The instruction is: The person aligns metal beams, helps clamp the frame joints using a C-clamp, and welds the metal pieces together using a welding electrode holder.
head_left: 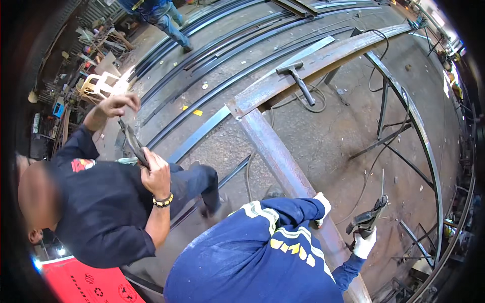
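My left hand [324, 208], in a white glove, is closed on the edge of a rusty steel beam [281, 157] that runs from below me up to a corner with a second beam [333, 60]. Its fingers are partly hidden. Right of the beam, my right hand [365, 244], also in a white glove, grips a black welding electrode holder [369, 217]. A thin electrode [382, 179] stands up from the holder, apart from the beam. On the second beam lies a steel hammer [301, 86], its handle hanging over the side.
At left a co-worker [101, 207] in black holds a long dark object [133, 141] in both hands. Another person [164, 20] stands far left near long steel bars [217, 65]. A curved steel frame [417, 121] and cables [371, 174] lie right. A red panel [91, 280] is lower left.
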{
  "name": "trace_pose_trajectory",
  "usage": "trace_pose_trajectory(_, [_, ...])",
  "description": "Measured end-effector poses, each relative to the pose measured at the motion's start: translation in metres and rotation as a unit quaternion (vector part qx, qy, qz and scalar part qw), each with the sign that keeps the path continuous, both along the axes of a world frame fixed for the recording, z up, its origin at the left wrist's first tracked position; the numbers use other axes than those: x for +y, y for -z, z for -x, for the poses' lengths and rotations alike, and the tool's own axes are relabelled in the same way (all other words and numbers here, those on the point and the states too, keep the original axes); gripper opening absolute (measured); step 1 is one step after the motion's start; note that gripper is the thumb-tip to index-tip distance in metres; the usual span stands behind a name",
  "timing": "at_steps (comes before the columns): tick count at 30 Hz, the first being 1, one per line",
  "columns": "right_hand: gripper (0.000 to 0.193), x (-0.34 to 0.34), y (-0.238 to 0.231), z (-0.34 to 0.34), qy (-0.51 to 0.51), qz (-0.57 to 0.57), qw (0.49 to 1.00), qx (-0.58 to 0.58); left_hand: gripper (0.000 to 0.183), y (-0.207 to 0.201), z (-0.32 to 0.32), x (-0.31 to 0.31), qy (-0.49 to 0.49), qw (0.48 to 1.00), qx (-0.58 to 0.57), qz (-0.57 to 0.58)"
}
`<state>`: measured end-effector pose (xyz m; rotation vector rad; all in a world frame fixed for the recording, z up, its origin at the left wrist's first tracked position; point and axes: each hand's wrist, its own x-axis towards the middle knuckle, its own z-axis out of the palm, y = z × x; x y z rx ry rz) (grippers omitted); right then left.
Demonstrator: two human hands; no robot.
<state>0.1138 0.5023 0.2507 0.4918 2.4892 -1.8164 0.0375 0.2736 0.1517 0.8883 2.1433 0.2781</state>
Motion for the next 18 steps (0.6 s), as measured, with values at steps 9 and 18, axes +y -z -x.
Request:
trace_pose_trajectory(9, [0.052, -0.01, -0.006, -0.004, -0.035, 0.023, 0.999, 0.023, 0.072, 0.005, -0.011, -0.01, -0.008, 1.0, 0.004, -0.024])
trace_pose_trajectory(18, [0.051, 0.014, 0.007, -0.006, -0.065, 0.066, 0.995, 0.025, 0.066, -0.007, -0.025, -0.004, -0.043, 0.998, 0.038, 0.009])
